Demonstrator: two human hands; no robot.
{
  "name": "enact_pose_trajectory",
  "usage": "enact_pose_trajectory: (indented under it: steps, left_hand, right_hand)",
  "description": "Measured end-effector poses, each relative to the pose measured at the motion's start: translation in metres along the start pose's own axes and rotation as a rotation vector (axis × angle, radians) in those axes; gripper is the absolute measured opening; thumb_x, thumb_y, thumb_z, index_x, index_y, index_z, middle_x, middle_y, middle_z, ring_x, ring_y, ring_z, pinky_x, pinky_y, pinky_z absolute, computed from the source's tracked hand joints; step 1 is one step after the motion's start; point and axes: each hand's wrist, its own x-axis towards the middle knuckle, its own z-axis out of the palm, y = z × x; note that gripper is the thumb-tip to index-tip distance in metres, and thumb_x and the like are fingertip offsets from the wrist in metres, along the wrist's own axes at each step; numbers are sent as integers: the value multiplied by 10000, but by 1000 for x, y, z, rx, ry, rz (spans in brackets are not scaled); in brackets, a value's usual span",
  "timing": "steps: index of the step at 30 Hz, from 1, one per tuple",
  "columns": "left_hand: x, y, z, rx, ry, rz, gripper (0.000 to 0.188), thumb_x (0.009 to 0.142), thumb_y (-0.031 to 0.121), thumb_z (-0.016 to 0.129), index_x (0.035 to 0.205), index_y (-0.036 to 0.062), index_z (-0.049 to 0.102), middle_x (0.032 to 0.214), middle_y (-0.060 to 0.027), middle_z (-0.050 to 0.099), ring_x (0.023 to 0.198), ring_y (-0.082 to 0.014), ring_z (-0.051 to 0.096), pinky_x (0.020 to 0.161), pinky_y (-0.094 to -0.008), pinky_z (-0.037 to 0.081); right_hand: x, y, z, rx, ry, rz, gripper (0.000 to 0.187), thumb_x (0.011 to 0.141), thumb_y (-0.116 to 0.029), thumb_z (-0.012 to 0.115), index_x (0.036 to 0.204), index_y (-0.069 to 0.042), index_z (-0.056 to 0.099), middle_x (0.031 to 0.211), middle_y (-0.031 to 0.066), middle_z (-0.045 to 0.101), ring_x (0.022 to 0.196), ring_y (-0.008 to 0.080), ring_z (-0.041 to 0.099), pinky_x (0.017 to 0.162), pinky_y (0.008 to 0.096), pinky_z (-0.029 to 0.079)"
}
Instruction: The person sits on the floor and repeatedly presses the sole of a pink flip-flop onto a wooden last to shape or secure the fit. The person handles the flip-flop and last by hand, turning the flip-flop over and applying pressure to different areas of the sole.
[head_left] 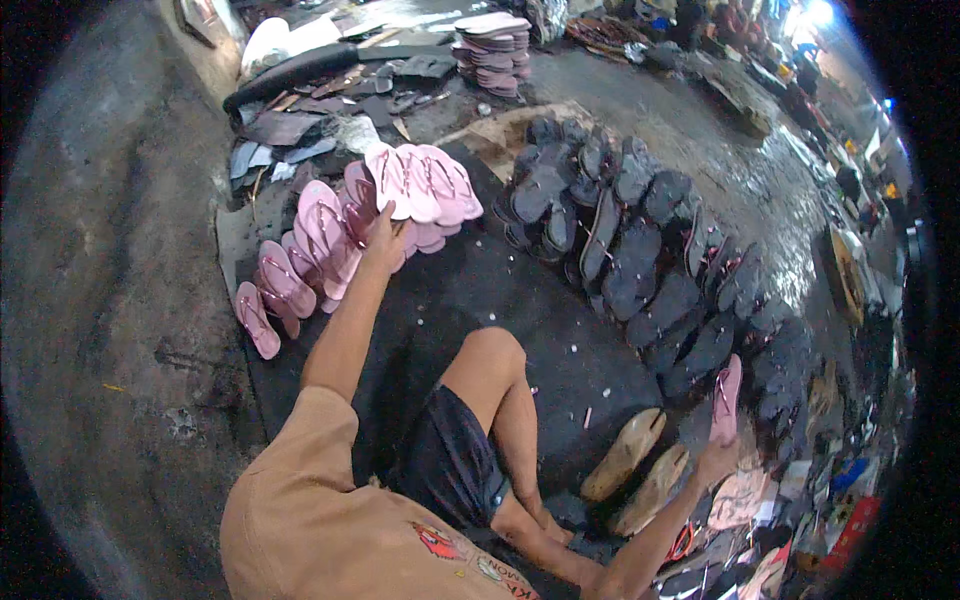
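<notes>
At the end of my outstretched arm, my left hand point(388, 234) grips the heel end of a pale pink flip-flop point(384, 178). That one lies at the left of a heaped row of pink flip-flops point(447, 185). More pink flip-flops point(322, 215) lean in a line to the left of my hand. Over on the right, my right hand point(717, 458) is closed round the heel of a single pink flip-flop point(729, 390), its toe pointing away from me. Just left of that hand, two foot-shaped wooden lasts point(625, 455) lie on the black mat point(470, 290).
A long heap of black flip-flops point(630, 265) curves along the right side of the mat. Scraps point(290, 125) and a stack of pink soles point(492, 55) are at the back. Red-handled scissors point(682, 543) lie among clutter at the lower right. My bent knee point(492, 350) rises in the middle.
</notes>
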Motion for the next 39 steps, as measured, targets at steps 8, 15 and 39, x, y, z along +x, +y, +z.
enact_pose_trajectory:
  steps: [8, 15, 39]
  left_hand:
    - [-378, -111, 139, 556, -955, -184, 508, 969, 46, 724, 1443, 3, 546, 1447, -195, 644, 1353, -272, 623, 1112, -420, 537]
    - [-442, -74, 169, 918, -1609, 369, 334, 909, 136, 811, 1220, 51, 725, 1288, -167, 720, 1234, -311, 701, 1062, -424, 568]
    - [-377, -154, 181, 779, -1099, -554, 596, 804, 94, 655, 1383, -36, 598, 1338, -187, 693, 1222, -338, 693, 1084, -416, 548]
  right_hand:
    - [-188, -153, -214, 1466, -618, 728, 472, 991, -49, 719, 1432, -6, 554, 1290, 142, 667, 1063, 297, 725, 892, 420, 634]
    - [-164, -227, -273, 810, -320, -204, 497, 868, 18, 791, 1341, 4, 641, 1324, 143, 701, 1225, 313, 693, 1073, 375, 534]
    - [-202, -167, -123, 643, -253, 313, 740, 953, -178, 785, 1570, -10, 413, 1449, 210, 602, 1314, 303, 621, 1126, 423, 482]
